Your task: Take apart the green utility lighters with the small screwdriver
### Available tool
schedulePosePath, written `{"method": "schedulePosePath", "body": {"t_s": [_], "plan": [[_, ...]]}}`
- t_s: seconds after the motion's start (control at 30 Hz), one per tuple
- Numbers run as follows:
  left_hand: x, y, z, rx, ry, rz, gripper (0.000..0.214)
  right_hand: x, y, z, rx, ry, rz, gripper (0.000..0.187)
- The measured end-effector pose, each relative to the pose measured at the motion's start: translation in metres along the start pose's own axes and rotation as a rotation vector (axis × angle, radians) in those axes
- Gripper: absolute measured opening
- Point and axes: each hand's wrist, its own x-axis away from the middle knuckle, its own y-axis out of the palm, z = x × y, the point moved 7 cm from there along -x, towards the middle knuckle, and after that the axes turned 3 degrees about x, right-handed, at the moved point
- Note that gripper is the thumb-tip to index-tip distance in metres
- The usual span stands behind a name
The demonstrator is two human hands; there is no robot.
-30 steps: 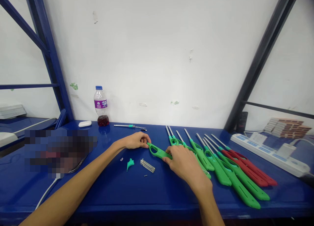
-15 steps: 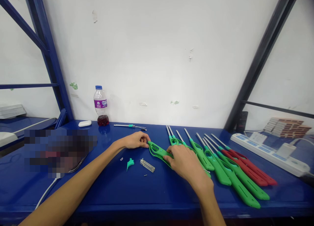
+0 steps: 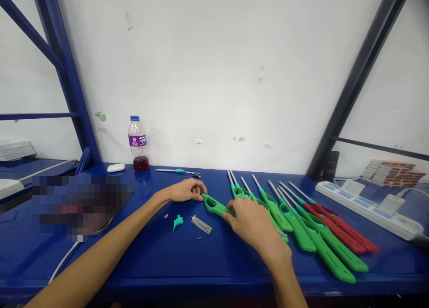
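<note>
A green lighter shell (image 3: 215, 206) lies on the blue bench (image 3: 187, 259) between my hands. My left hand (image 3: 185, 190) pinches its far tip with closed fingers. My right hand (image 3: 250, 222) grips its near end, fingers curled over it. Just in front lie a small teal trigger piece (image 3: 178, 221), a clear gas cartridge (image 3: 201, 224) and some tiny metal bits (image 3: 166, 216). To the right of my right hand, several finished green and red long-nosed lighters (image 3: 301, 230) lie side by side.
A drink bottle (image 3: 137, 144), a white earbud case (image 3: 115, 168) and a metal tube with a teal collar (image 3: 177, 171) sit by the back wall. A white power strip (image 3: 368, 208) lies at the right. A blurred patch covers the left of the bench. Blue frame posts stand at both sides.
The green shell between my hands shifted slightly and lies flat again. Both hands stay at its two ends.
</note>
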Motion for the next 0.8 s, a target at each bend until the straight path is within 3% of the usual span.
{"method": "schedulePosePath", "body": {"t_s": [0.27, 0.43, 0.8], "plan": [[0.001, 0.001, 0.002, -0.029, -0.009, -0.020, 0.034, -0.001, 0.002, -0.003, 0.008, -0.002, -0.013, 0.020], [0.001, -0.001, 0.000, -0.023, -0.021, -0.012, 0.034, -0.002, 0.001, 0.001, -0.036, 0.000, 0.000, 0.031], [0.016, -0.039, -0.030, -0.042, -0.187, 0.142, 0.035, -0.012, 0.007, 0.023, -0.097, 0.076, 0.010, 0.035]]}}
